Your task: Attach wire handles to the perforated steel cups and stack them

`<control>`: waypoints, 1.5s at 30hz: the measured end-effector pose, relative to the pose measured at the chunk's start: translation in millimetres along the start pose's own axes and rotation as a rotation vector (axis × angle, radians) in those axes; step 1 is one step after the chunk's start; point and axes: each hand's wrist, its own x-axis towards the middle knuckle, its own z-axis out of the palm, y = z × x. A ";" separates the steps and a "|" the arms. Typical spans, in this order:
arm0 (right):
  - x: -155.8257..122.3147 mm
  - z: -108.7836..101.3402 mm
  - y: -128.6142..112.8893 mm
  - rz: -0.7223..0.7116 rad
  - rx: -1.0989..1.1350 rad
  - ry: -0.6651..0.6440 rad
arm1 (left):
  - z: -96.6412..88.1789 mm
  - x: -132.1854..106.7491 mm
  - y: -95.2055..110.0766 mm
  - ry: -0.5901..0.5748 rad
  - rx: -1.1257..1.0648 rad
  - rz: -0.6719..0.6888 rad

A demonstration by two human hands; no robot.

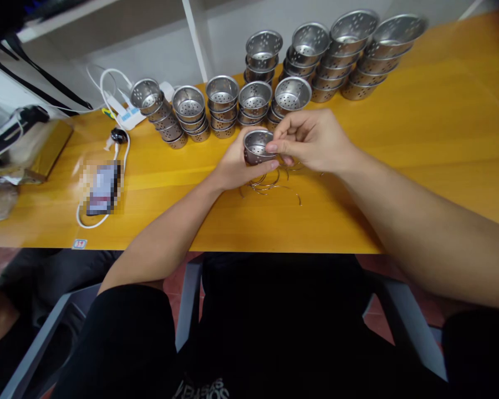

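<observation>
Perforated metal cup (255, 151) is sitting in the curled fingers and thumb of the left hand (234, 163), its lower side hidden, above a wooden tabletop (241, 227). The right hand (311, 141) is bringing thumb and fingers nearly together at the rim; what they are gripping cannot be told. The silvery round cup is showing small holes; thin wires (278, 185) are lying partly covered.

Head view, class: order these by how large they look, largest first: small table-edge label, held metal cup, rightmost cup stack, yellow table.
1. Yellow table
2. Rightmost cup stack
3. Metal cup in the left hand
4. Small label
No two look alike.
</observation>
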 end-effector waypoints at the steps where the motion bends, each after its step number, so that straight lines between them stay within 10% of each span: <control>1: -0.2 -0.2 -0.4 0.002 0.007 -0.006 | -0.4 -0.1 -0.2 -0.002 0.009 0.007; 22: -8.1 -1.3 6.1 -0.132 -0.355 0.187 | -6.8 0.1 -2.8 0.083 0.115 -0.161; 45: -7.9 -8.1 2.4 -0.181 -0.519 -0.021 | -9.9 -3.0 -6.8 0.094 0.103 -0.125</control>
